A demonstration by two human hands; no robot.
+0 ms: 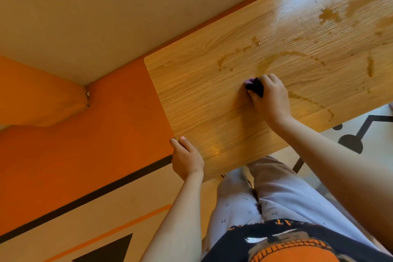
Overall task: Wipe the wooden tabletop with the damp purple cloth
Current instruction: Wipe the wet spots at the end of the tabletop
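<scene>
Cloth [254, 86]: purple, bunched, at centre frame on the desk [212, 100]. We judge it soft, light and limp when damp, best taken as a wad under the palm.

Right hand [270, 98]: fingers curled over the cloth, pressing it to the wood.

Left hand [187, 158]: fingers nearly straight, resting on the desk's lower-left corner.

Wet smears [328, 15]: upper right.
</scene>
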